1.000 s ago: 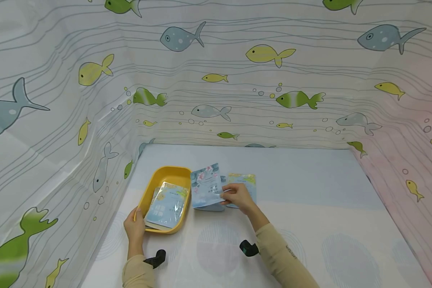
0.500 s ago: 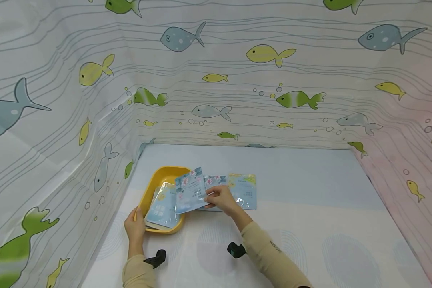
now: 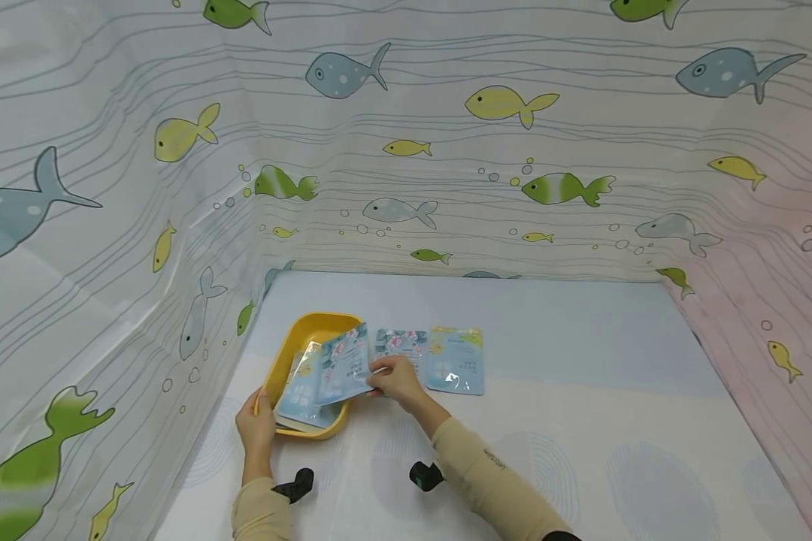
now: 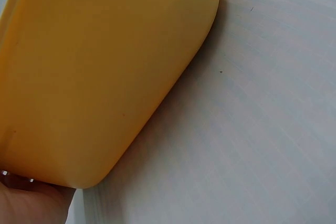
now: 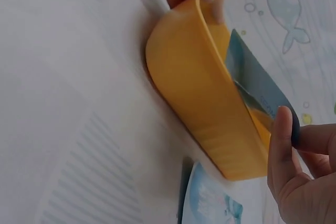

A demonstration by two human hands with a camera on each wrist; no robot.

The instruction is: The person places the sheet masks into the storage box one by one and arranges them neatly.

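Observation:
In the head view my left hand (image 3: 256,421) grips the left rim of a yellow plastic bin (image 3: 309,321). The left wrist view shows mostly the bin's outer wall (image 4: 115,66). My right hand (image 3: 399,382) pinches the right edge of a pale blue flat packet with pink flowers (image 3: 345,367), thumb on one face and fingers on the other. That packet slants over the bin's right side; in the right wrist view the packet (image 5: 257,77) dips past the rim. Inside the bin lie other blue packets (image 3: 301,398), partly covered by the held one.
Just right of the bin, another flowered packet (image 3: 406,342) lies on the white table, partly behind my right hand. Beside it is a blue packet with a yellow top (image 3: 456,361). Fish-patterned curtain (image 3: 474,188) walls in the table at the back and sides.
My right hand has carried the flowered packet leftward and slightly down, from beside the bin to over it, uncovering the flowered packet beneath. The left hand has stayed on the rim.

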